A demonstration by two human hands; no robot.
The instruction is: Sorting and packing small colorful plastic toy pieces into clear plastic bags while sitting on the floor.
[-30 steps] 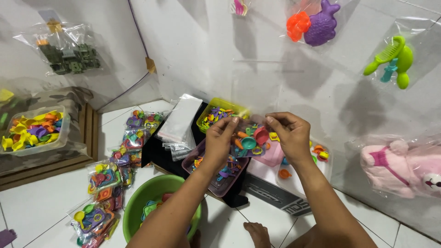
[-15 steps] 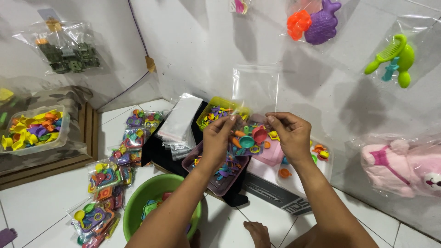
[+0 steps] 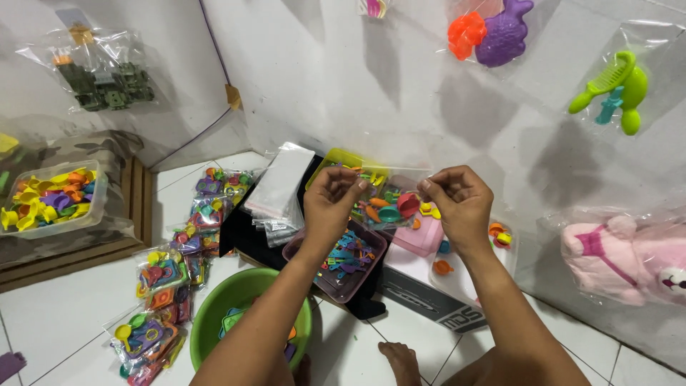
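My left hand (image 3: 334, 200) and my right hand (image 3: 457, 201) each pinch one top corner of a clear plastic bag (image 3: 389, 204) filled with small colourful plastic toys. The bag hangs between the hands, stretched flat along its top edge. It is held over a purple tray (image 3: 304, 256) of small blue and pink pieces and a pink box (image 3: 421, 239). A yellow tray (image 3: 343, 159) of toy parts lies just behind the bag.
A stack of empty clear bags (image 3: 279, 189) lies left of my hands. Filled toy packets (image 3: 171, 271) line the tiled floor. A green bowl (image 3: 214, 314) sits below my left arm. A clear box of toys (image 3: 46, 200) stands far left. Bagged toys hang on the wall.
Both hands moved up from inside the bag to its top corners and drew apart, pulling the bag's upper edge taut. The empty bag held upright behind them is gone from view.
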